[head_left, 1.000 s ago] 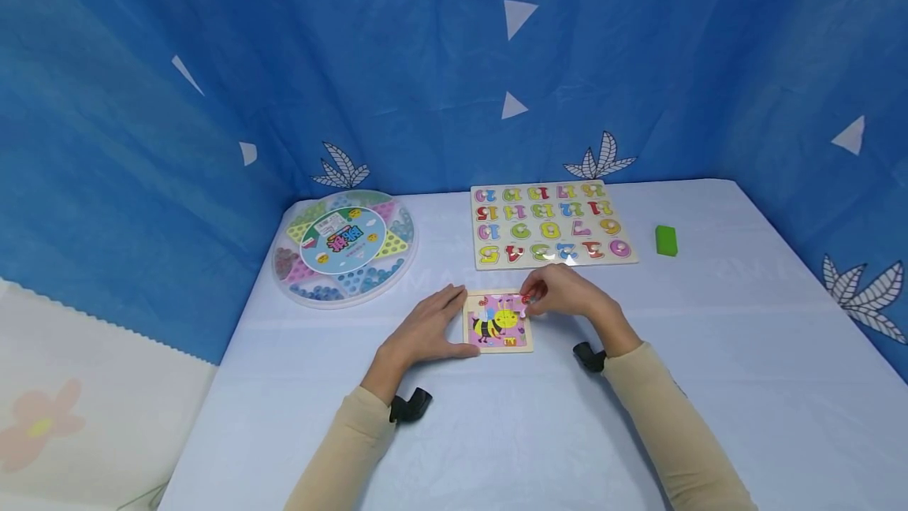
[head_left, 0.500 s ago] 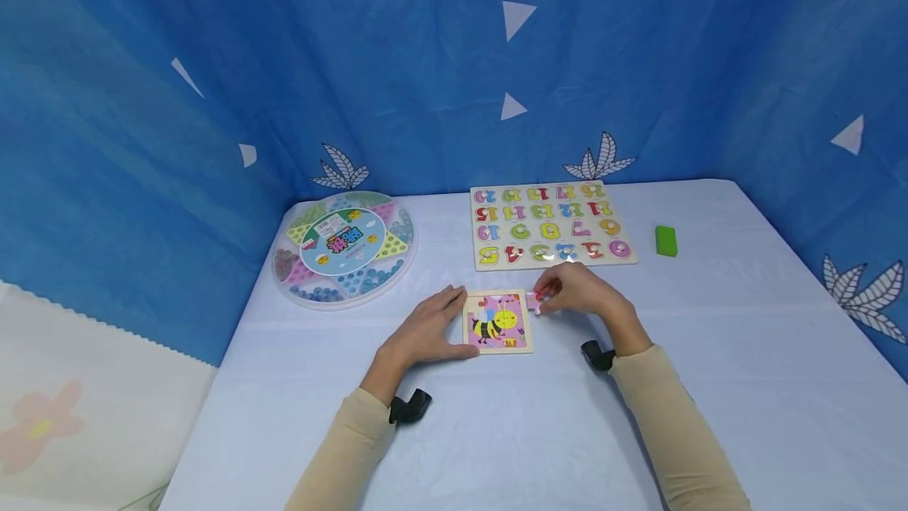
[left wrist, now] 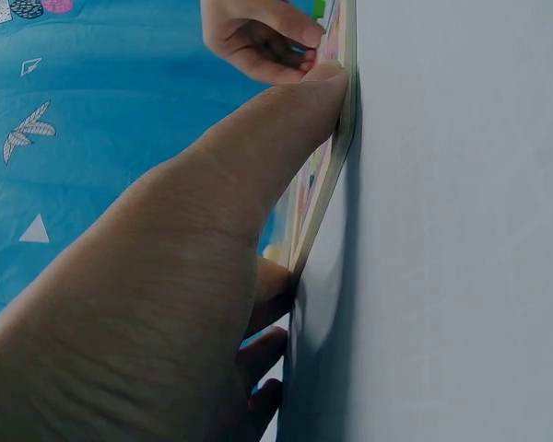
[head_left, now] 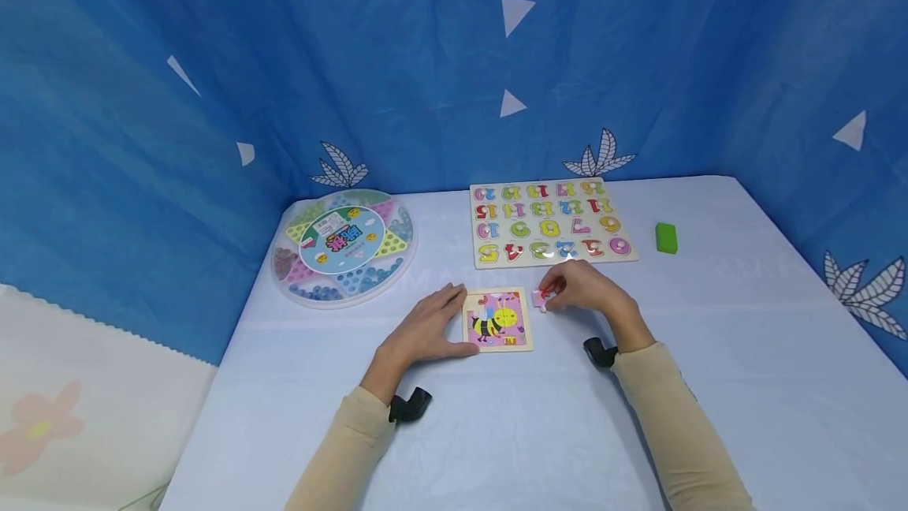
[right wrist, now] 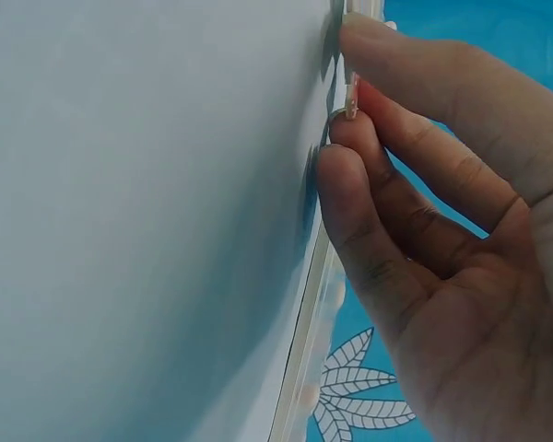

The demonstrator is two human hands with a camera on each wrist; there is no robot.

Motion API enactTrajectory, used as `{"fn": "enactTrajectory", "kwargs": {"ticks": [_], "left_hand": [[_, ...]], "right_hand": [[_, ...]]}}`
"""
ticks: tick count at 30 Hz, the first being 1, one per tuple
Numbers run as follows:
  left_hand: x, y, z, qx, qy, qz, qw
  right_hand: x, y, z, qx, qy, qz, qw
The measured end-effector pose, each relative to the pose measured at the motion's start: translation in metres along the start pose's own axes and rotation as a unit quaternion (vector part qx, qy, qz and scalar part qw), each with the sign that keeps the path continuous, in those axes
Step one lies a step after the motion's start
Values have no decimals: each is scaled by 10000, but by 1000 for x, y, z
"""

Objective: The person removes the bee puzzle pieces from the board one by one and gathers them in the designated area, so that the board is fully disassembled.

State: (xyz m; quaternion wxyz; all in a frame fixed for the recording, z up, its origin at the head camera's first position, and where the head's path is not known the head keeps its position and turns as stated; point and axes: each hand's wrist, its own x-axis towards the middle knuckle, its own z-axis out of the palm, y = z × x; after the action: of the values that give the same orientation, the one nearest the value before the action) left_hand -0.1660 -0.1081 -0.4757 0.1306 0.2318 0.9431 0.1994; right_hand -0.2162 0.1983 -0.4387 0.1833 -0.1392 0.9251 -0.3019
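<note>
A small square wooden jigsaw puzzle (head_left: 526,337) with a bee picture lies on the white tabletop. My left hand (head_left: 424,330) holds it at its left side, thumb at the near edge and fingers at the far left corner. In the left wrist view the thumb (left wrist: 295,97) lies over the frame's edge. Just right of the puzzle, my right hand (head_left: 583,288) pinches a pink jigsaw piece (head_left: 539,301) with a red patch. The right wrist view shows that piece (right wrist: 352,99) edge-on between thumb and fingers, close to the table.
Behind the puzzle lies a number board (head_left: 528,219) of coloured pieces. A round Chinese checkers set (head_left: 345,247) in a clear case lies at the back left. A green block (head_left: 666,237) rests at the back right. A blue curtain (head_left: 440,61) bounds the table's far side.
My right hand has moved rightward from the puzzle's right edge, carrying the pink jigsaw piece clear of the frame. The left hand keeps its place.
</note>
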Motion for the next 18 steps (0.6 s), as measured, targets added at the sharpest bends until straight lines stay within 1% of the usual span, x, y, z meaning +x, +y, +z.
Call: {"fn": "enactTrajectory", "kwargs": {"ticks": [18], "left_hand": [[0,2,-2,-36,-31,-25,10000]], "right_hand": [[1,-1,1,-182,50,59,9998]]}}
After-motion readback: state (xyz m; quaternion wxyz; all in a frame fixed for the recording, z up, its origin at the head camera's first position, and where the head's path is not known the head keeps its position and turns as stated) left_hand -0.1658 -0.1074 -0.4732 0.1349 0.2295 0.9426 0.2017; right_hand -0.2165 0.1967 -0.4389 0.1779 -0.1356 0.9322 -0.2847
